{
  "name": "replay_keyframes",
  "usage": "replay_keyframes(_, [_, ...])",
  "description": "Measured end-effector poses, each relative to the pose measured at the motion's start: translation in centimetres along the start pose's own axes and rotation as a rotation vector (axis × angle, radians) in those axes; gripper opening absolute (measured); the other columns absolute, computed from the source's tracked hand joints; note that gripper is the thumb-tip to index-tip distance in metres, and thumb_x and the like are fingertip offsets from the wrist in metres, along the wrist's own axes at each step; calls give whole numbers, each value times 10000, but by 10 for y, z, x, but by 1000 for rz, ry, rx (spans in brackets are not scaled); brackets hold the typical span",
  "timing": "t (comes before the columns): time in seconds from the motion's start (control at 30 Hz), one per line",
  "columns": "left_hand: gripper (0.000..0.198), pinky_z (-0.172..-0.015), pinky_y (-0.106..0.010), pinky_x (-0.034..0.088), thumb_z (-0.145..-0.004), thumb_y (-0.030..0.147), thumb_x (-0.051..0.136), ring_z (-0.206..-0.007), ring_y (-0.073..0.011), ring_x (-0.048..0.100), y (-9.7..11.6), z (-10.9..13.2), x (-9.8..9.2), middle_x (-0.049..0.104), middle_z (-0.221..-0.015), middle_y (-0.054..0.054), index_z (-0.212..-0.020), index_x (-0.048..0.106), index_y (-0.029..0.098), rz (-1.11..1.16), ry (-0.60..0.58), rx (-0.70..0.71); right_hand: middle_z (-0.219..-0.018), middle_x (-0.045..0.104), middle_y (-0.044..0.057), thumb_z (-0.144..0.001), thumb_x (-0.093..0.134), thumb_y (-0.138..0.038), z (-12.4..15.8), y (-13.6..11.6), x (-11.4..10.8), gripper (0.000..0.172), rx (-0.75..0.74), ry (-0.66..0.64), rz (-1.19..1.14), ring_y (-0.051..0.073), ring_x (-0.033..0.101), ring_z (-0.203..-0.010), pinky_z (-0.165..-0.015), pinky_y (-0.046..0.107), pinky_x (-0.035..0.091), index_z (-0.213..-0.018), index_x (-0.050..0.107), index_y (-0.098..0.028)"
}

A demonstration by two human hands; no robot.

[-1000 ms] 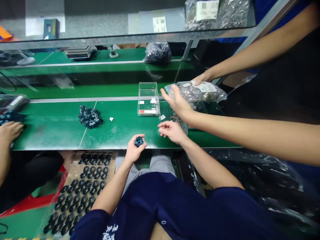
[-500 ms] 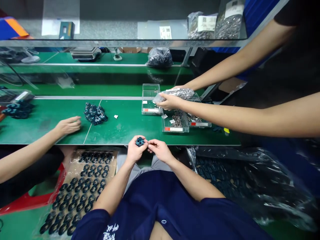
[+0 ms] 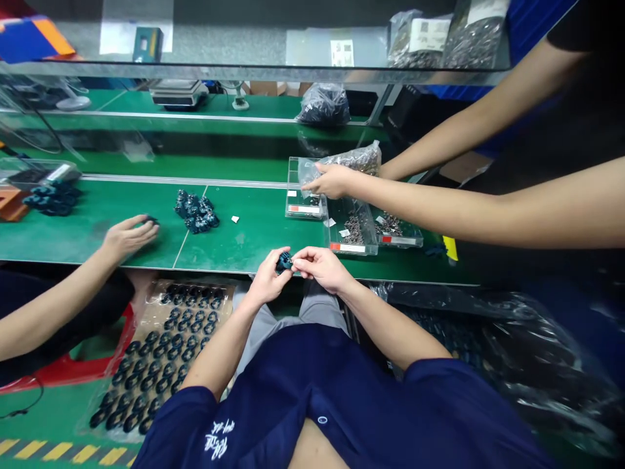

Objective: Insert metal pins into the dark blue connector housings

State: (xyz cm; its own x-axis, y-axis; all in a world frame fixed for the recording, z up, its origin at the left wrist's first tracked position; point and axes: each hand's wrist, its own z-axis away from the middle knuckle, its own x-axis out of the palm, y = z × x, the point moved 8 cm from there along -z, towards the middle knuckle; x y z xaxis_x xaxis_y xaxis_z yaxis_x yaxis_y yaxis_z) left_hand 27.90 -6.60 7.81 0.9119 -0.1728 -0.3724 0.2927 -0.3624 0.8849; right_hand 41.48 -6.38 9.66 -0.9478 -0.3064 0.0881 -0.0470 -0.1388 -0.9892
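Note:
Just over the front edge of the green bench, my left hand (image 3: 268, 279) is closed around a small dark teal plastic part (image 3: 284, 262). The part is turned on its side, with openings in its face. My right hand (image 3: 323, 268) meets it from the right, thumb and forefinger pinched together against the part. What sits in that pinch is too small to name, though a tiny glint shows there. Beyond my hands, a pile of similar teal parts (image 3: 196, 212) lies on the bench. Clear bins of small metal pieces (image 3: 350, 228) stand to the right.
At right, a co-worker's hands (image 3: 336, 180) hold a plastic bag of metal pieces (image 3: 359, 158) over the bins. A co-worker's hand (image 3: 127, 236) at left holds a dark part. A tray of dark ring-shaped parts (image 3: 161, 352) lies low left. A shelf (image 3: 219, 71) crosses above.
My view has shifted slightly. The teal part has turned on its side, and my right fingers have come against it. The right co-worker's bag is tilted up; the left co-worker's hand now shows a dark part.

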Motion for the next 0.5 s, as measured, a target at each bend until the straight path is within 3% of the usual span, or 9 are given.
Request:
replay_keyframes(0.2, [520, -1032, -395, 465, -861, 174, 575, -1175, -233, 584, 13, 2, -4, 617, -1261, -121, -1377, 514, 194, -156, 33, 136, -671, 671, 18, -754, 751, -367, -11, 6, -1, 254, 15, -58, 152, 67, 463, -512, -478, 192, 344, -821, 709, -126])
replay_keyframes(0.5, [642, -1013, -455, 454, -861, 62, 467, -1148, -260, 533, 11, 7, 9, 612, -1248, -157, -1490, 378, 154, -428, 25, 321, -631, 667, 18, -733, 704, -274, -13, 27, -10, 144, 68, 81, 263, 73, 496, -490, -435, 177, 330, -744, 682, -133])
